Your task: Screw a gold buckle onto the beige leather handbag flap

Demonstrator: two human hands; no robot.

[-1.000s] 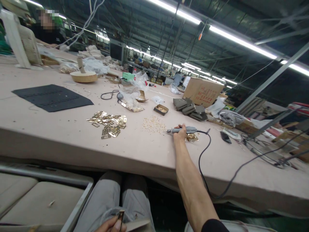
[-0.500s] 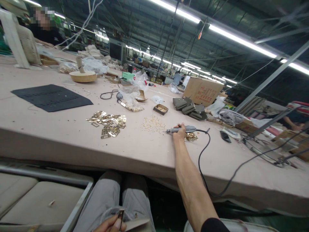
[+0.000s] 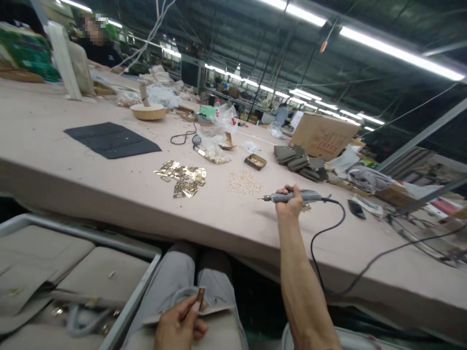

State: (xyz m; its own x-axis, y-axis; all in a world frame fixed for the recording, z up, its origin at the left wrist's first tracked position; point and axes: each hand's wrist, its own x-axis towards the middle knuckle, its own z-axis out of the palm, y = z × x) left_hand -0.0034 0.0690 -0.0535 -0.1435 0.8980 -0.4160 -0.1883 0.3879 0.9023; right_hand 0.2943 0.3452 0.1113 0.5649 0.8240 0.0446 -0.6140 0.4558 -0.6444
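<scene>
Over the table, my right hand point(image 3: 291, 200) is wrapped round a grey electric screwdriver point(image 3: 309, 196), its bit pointing left and its black cord trailing off to the right. Scattered tiny gold screws point(image 3: 243, 183) lie just left of the bit. Low in the view, my left hand point(image 3: 182, 318) pinches a small metal plate point(image 3: 200, 295) at the flap of a beige bag point(image 3: 219, 326) on my lap. Whether the plate is fixed to the flap I cannot tell. A pile of gold metal frames point(image 3: 184, 176) sits further left on the table.
A grey-railed crate point(image 3: 155, 262) with beige bags stands at my left. On the table point(image 3: 219, 218) are a black sheet point(image 3: 113, 140), a small box of screws point(image 3: 255, 161), grey folded pieces point(image 3: 301, 163), a carton point(image 3: 323, 136) and a phone point(image 3: 356, 209). A person sits far left.
My right hand has lifted the screwdriver slightly off the table. My left hand has risen further into view with the plate and bag flap. The whole view has shifted left.
</scene>
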